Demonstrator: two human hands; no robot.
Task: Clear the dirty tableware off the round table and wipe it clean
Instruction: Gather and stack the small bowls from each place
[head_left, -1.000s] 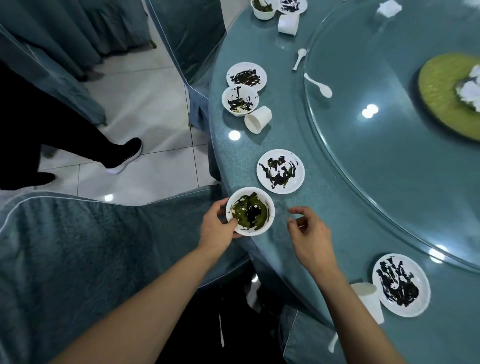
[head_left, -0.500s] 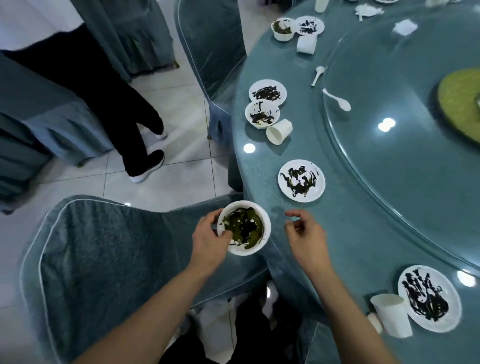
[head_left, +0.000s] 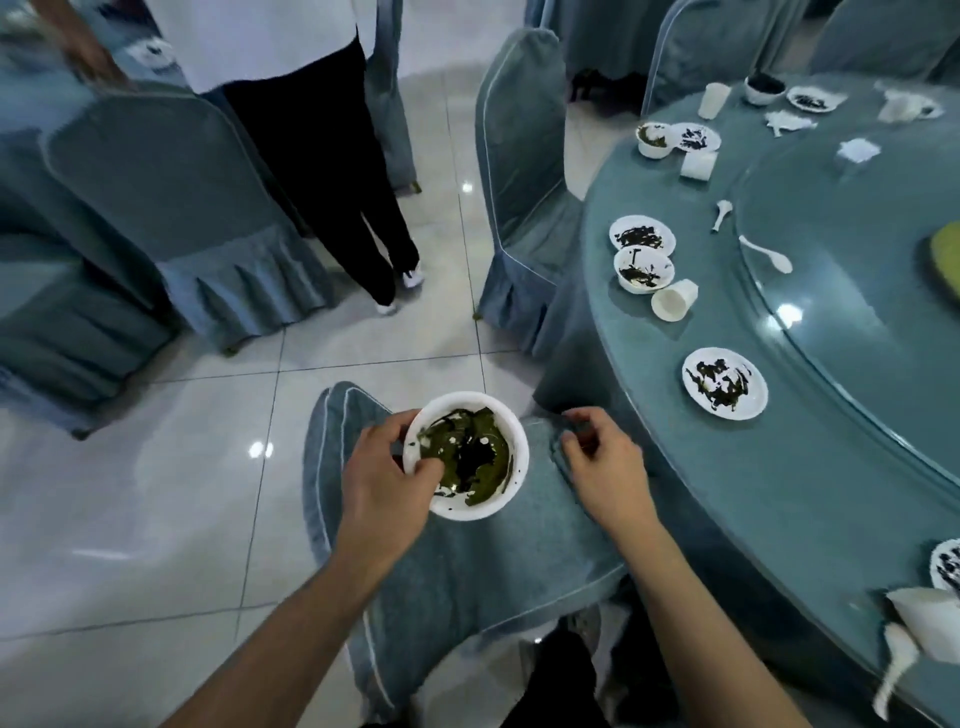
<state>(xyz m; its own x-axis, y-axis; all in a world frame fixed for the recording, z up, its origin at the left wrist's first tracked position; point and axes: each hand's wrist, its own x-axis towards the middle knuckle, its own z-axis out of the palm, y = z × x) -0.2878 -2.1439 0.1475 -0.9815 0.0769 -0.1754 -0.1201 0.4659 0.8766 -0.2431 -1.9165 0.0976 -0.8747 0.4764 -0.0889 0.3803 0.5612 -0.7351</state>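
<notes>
Glossy white tiled floor (head_left: 156, 493), teal-covered chairs (head_left: 171, 208) around, round teal tabletop (head_left: 727, 519) at right, cut off by frame edge. Glass turntable (head_left: 857, 312) on it, only partly in view. Standing person (head_left: 311, 156) at top left, head cropped out. Left hand (head_left: 384, 483) pinching rim of white bowl (head_left: 467, 457), thumb inside, held off the tabletop edge above a chair back (head_left: 467, 571); bowl round, thin, smeared green and black. Right hand (head_left: 605, 462) loosely curled, holding nothing, just beside bowl. Along the near tabletop edge: smeared plate (head_left: 724, 383), tipped white cup (head_left: 674, 300), second bowl (head_left: 643, 270), second plate (head_left: 642, 237). Two white spoons (head_left: 769, 254) near the turntable rim. Far-edge items blurred, count unclear. Bottom right: cup (head_left: 930, 616) and plate half cropped.
</notes>
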